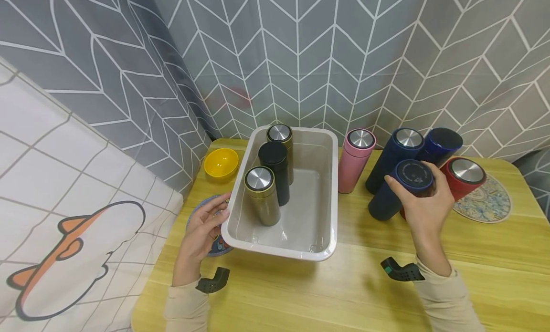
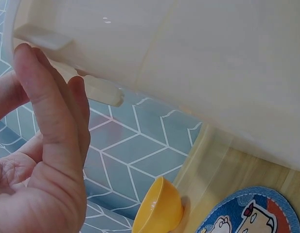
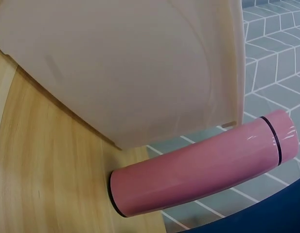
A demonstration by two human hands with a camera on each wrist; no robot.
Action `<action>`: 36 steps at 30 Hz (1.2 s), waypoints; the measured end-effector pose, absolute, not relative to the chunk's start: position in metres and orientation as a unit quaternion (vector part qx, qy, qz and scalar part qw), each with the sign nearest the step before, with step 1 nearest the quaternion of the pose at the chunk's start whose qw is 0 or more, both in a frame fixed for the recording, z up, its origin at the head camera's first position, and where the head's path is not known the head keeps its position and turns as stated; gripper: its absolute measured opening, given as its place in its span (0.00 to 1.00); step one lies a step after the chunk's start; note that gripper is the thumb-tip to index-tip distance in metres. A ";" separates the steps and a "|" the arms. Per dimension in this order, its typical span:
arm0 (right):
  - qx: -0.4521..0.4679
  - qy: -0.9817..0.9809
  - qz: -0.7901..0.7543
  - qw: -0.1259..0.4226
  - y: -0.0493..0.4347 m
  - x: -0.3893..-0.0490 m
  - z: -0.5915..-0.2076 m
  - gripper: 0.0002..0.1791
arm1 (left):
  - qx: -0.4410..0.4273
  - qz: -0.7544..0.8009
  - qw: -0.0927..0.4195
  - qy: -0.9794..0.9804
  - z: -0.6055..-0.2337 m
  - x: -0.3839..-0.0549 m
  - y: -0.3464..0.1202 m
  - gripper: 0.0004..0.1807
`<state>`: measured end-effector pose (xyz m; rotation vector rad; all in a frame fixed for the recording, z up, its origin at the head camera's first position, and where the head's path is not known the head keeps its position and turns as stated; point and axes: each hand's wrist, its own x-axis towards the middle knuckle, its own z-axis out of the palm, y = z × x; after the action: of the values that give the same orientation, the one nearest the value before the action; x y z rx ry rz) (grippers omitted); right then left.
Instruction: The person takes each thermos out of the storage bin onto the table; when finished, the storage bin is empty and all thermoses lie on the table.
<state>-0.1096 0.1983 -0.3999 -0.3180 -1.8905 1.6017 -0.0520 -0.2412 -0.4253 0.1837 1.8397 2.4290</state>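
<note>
My right hand (image 1: pixel 423 205) grips a dark blue thermos bottle (image 1: pixel 388 198) near its upper end, where a black disc with faint print faces up. The bottle's blue side fills a corner of the right wrist view. At the left wall of a beige plastic bin (image 1: pixel 309 253), my left hand (image 1: pixel 204 227) touches the rim with extended fingers (image 2: pixel 47 102). Inside the bin, on its left side, stand a black bottle (image 1: pixel 279 174) and two gold-brown bottles, one in front (image 1: pixel 265 205) and one behind (image 1: pixel 289 146). Right of the bin stands a pink bottle (image 1: pixel 353 167).
Behind my right hand are a navy bottle (image 1: pixel 388 160) and a shiny blue one (image 1: pixel 438 146). A red bottle (image 1: pixel 457 181) stands to its right, near a patterned round mat (image 1: pixel 490 201). A yellow bowl (image 1: pixel 221 164) and a blue round mat (image 1: pixel 219 246) lie left of the bin.
</note>
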 end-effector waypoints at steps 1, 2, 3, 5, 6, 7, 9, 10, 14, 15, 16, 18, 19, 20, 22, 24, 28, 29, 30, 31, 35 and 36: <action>-0.123 -0.717 0.610 0.315 0.199 -0.110 -0.401 0.37 | 0.059 0.795 0.044 0.602 -0.425 -0.052 -0.241 0.22; -0.125 -0.715 0.612 0.314 0.199 -0.110 -0.401 0.38 | 0.059 0.795 0.044 0.603 -0.425 -0.052 -0.241 0.22; -0.124 -0.713 0.614 0.315 0.199 -0.110 -0.402 0.38 | 0.058 0.795 0.044 0.603 -0.425 -0.052 -0.241 0.22; -0.125 -0.712 0.615 0.315 0.199 -0.111 -0.402 0.38 | 0.056 0.794 0.044 0.603 -0.425 -0.052 -0.241 0.22; -0.124 -0.712 0.615 0.316 0.199 -0.111 -0.402 0.38 | 0.055 0.794 0.045 0.604 -0.424 -0.052 -0.241 0.22; -0.124 -0.712 0.614 0.317 0.199 -0.111 -0.402 0.37 | 0.054 0.794 0.045 0.603 -0.424 -0.052 -0.241 0.22; -0.124 -0.713 0.612 0.319 0.199 -0.112 -0.402 0.37 | 0.053 0.794 0.046 0.603 -0.424 -0.051 -0.240 0.22; -0.124 -0.714 0.610 0.320 0.200 -0.112 -0.402 0.37 | 0.052 0.794 0.046 0.603 -0.424 -0.051 -0.240 0.22; -0.125 -0.712 0.611 0.323 0.201 -0.113 -0.403 0.37 | 0.051 0.794 0.045 0.604 -0.423 -0.051 -0.241 0.22; -0.125 -0.711 0.611 0.324 0.201 -0.113 -0.403 0.37 | 0.051 0.794 0.045 0.604 -0.423 -0.051 -0.241 0.22; -0.126 -0.711 0.611 0.325 0.201 -0.113 -0.403 0.37 | 0.051 0.794 0.045 0.605 -0.423 -0.051 -0.241 0.22; -0.127 -0.710 0.611 0.328 0.202 -0.114 -0.404 0.37 | 0.052 0.793 0.045 0.605 -0.424 -0.051 -0.241 0.22; -0.127 -0.709 0.611 0.328 0.202 -0.114 -0.404 0.37 | 0.052 0.793 0.045 0.606 -0.424 -0.051 -0.241 0.22; -0.128 -0.708 0.611 0.330 0.202 -0.114 -0.404 0.37 | 0.053 0.793 0.045 0.606 -0.424 -0.051 -0.241 0.22; -0.128 -0.708 0.610 0.332 0.202 -0.114 -0.404 0.37 | 0.054 0.792 0.044 0.607 -0.424 -0.051 -0.241 0.22; -0.132 -0.710 0.607 0.333 0.203 -0.114 -0.404 0.37 | 0.054 0.792 0.044 0.607 -0.424 -0.052 -0.241 0.22; -0.133 -0.712 0.604 0.333 0.204 -0.115 -0.404 0.37 | 0.053 0.792 0.043 0.607 -0.424 -0.052 -0.240 0.22; -0.131 -0.711 0.605 0.334 0.204 -0.115 -0.404 0.38 | 0.053 0.792 0.044 0.606 -0.424 -0.052 -0.240 0.22; -0.129 -0.710 0.606 0.335 0.204 -0.115 -0.404 0.38 | 0.053 0.792 0.044 0.606 -0.424 -0.052 -0.240 0.22; -0.126 -0.709 0.607 0.336 0.204 -0.116 -0.405 0.38 | 0.053 0.792 0.044 0.606 -0.424 -0.052 -0.240 0.22; -0.114 -0.704 0.614 0.339 0.203 -0.116 -0.405 0.40 | 0.056 0.792 0.044 0.606 -0.424 -0.051 -0.240 0.22; -0.111 -0.702 0.616 0.340 0.203 -0.116 -0.405 0.40 | 0.058 0.792 0.044 0.606 -0.424 -0.051 -0.240 0.22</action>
<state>-0.1161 0.2030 -0.4054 -0.2877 -1.8271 1.6020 -0.0507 -0.2402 -0.4240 0.1777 1.8515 2.4211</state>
